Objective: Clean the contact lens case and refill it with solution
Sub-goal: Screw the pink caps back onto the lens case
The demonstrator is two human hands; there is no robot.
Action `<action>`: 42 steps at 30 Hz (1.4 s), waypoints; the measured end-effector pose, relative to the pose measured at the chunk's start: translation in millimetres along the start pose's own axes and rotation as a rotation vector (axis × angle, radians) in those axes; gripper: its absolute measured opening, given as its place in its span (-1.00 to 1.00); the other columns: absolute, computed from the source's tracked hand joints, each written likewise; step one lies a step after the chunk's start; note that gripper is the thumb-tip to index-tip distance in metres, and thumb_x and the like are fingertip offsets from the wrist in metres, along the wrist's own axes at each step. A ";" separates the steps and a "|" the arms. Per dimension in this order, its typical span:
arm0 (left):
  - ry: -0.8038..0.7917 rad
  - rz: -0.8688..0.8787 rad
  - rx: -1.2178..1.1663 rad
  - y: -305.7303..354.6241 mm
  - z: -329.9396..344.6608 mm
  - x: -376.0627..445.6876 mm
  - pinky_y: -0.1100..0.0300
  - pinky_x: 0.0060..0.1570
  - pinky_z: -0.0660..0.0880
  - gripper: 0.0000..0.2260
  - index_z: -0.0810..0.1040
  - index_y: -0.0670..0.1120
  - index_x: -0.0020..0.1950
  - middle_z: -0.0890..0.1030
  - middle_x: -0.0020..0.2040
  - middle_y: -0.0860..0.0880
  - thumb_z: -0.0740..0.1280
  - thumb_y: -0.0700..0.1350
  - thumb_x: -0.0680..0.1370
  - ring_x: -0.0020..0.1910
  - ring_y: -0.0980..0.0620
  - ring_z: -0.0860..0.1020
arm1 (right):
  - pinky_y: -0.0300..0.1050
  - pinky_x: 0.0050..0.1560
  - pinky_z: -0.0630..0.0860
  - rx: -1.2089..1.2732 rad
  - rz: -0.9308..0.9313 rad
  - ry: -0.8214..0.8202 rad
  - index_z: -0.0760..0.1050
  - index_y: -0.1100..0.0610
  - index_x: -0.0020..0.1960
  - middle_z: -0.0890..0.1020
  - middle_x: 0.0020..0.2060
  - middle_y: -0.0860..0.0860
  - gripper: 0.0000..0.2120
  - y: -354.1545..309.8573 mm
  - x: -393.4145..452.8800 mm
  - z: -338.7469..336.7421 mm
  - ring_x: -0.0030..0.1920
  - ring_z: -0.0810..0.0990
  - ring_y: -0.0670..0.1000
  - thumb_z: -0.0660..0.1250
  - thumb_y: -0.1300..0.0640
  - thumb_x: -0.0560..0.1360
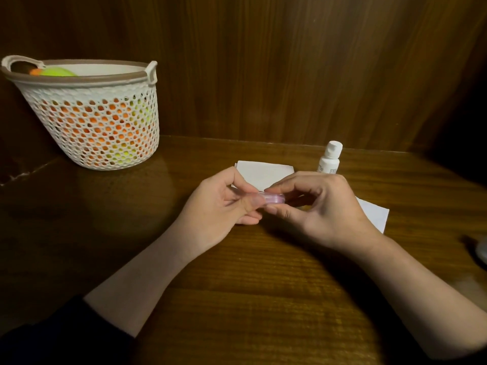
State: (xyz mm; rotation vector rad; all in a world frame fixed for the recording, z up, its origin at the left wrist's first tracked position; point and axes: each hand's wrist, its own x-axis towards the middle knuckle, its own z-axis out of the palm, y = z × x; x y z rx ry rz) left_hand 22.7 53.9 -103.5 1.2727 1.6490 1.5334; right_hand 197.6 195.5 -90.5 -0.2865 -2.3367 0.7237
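I hold the contact lens case (pixel 267 198) above the desk (pixel 237 299), between both hands, in front of my body. My left hand (pixel 218 206) grips its left end, with the thumb laid over the top and the fingers curled beneath. My right hand (pixel 321 206) pinches the right part of the case, with the fingertips (pixel 279 189) curved down over the pale pink lid and the thumb at its near edge. Most of the case is covered by my fingers; only a short pink and clear section shows between the hands. A white folded paper (pixel 263 173) lies flat on the desk just behind my hands. A second white sheet (pixel 374 214) lies on the desk partly under my right hand. The solution bottle (pixel 330 158), white with its cap on, stands upright behind my right hand. A white perforated basket (pixel 105 133) with a brown rim stands at the far left of the desk, well apart from the case, and holds orange and yellow-green items.
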 end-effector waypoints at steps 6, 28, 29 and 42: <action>0.036 0.011 0.292 -5.2 -5.1 2.0 0.19 0.06 0.68 -0.84 0.61 0.11 0.05 0.71 0.07 0.17 0.55 -0.03 0.55 0.12 0.16 0.70 | -0.39 0.15 0.58 -0.077 0.008 -0.075 0.77 -0.01 0.09 0.75 0.02 -0.25 -0.80 5.7 3.9 5.7 0.10 0.69 -0.27 0.63 0.12 0.48; -0.070 0.001 0.730 -21.4 -8.5 4.3 0.41 0.14 0.32 -0.59 0.49 0.29 0.40 0.42 0.27 0.40 0.46 0.17 0.57 0.30 0.33 0.35 | -0.23 -0.14 0.59 0.019 0.303 -0.182 0.54 -0.25 0.16 0.65 -0.01 -0.34 -0.82 15.7 -5.8 26.8 0.00 0.64 -0.20 0.32 -0.22 0.58; -0.083 -0.007 0.712 -22.4 -9.1 3.6 0.37 0.19 0.33 -0.59 0.48 0.31 0.41 0.40 0.27 0.42 0.45 0.17 0.57 0.30 0.34 0.34 | -0.20 -0.15 0.60 0.031 0.307 -0.198 0.54 -0.27 0.16 0.66 -0.02 -0.34 -0.82 13.8 -5.9 26.2 0.00 0.66 -0.20 0.31 -0.23 0.57; -0.080 -0.288 0.696 -2.9 0.5 -18.0 0.22 0.52 -0.02 -0.33 0.02 0.30 0.67 0.12 0.62 0.34 0.23 0.33 0.63 0.52 0.41 -0.03 | -0.32 0.06 0.53 0.049 0.648 -0.206 0.49 -0.30 0.18 0.60 0.08 -0.39 -0.80 -14.3 -4.1 18.7 0.16 0.59 -0.28 0.34 -0.25 0.58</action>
